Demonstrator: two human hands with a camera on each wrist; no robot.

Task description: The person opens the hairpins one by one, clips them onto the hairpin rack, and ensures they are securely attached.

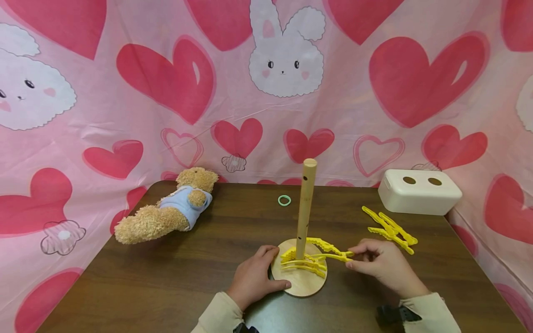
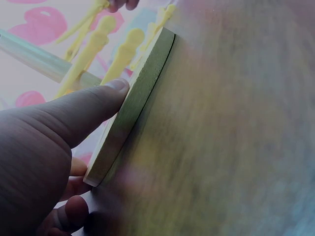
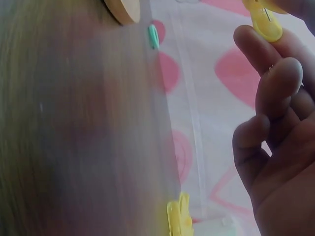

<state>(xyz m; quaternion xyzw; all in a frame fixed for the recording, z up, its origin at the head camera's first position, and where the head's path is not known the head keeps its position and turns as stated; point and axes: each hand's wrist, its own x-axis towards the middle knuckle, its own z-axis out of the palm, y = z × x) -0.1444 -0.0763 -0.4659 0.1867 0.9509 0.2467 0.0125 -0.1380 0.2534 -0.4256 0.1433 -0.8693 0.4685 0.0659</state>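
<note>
Head view: the left hand grips the edge of the round wooden base, thumb over its top, probably to steady the tall post. The right hand pinches a yellow alligator hair clip by its tail, presumably because squeezing there spreads the toothed jaws, which part toward the post's foot. Other clips sit on the base around that foot; whether they clamp it, I cannot tell. The clips look like slim, curved plastic; base and post are pale, smooth wood on a dark-grained bench.
</note>
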